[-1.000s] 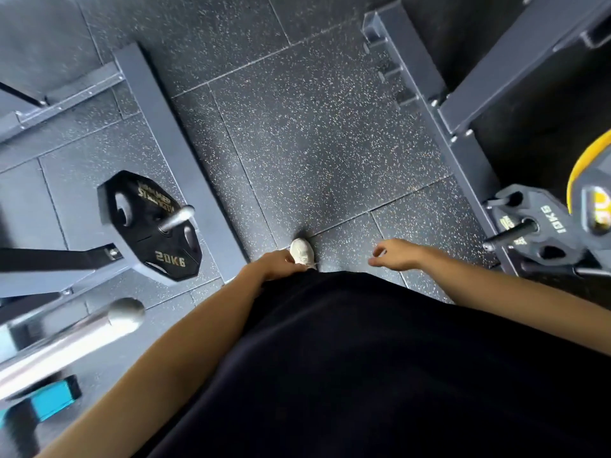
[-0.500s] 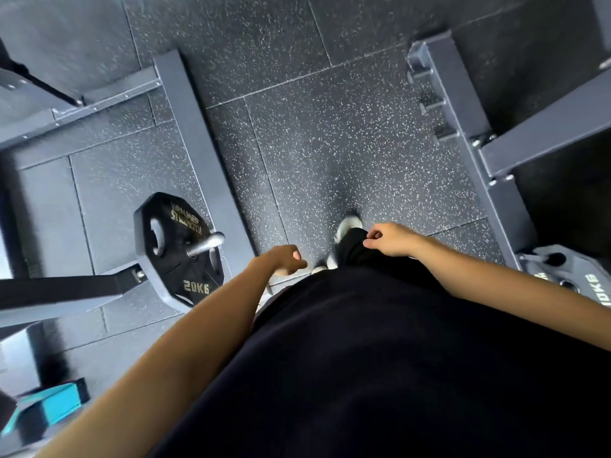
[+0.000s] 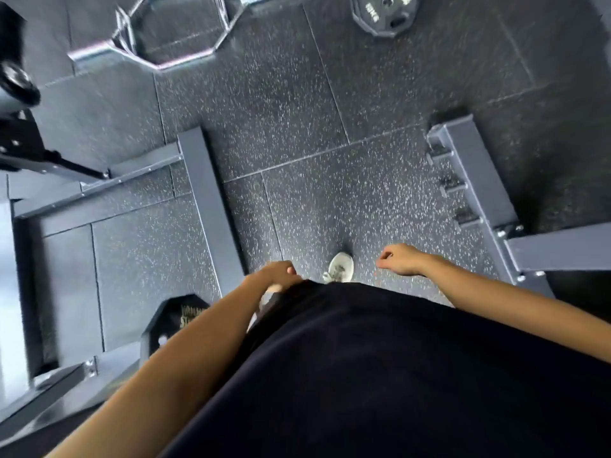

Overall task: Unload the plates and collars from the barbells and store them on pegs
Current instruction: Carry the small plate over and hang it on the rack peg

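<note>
Empty-handed walk between two grey steel rack frames on speckled black rubber flooring.

Both the left hand (image 3: 277,272) and the right hand (image 3: 400,263) hang at hip level with fingers loosely curled and holding nothing, a posture that suits walking, not lifting. A black octagonal weight plate (image 3: 175,320) with gold lettering sits low at left beside the left rack frame (image 3: 211,206), partly hidden by the left forearm; whether it rides a peg cannot be told. A second dark round plate (image 3: 383,14) lies flat on the floor far ahead, near a chrome hexagonal trap bar (image 3: 172,31), apparently awaiting collection. The right rack frame (image 3: 476,190) carries short stubs along its side. One white shoe (image 3: 340,267) points forward between the frames.
</note>
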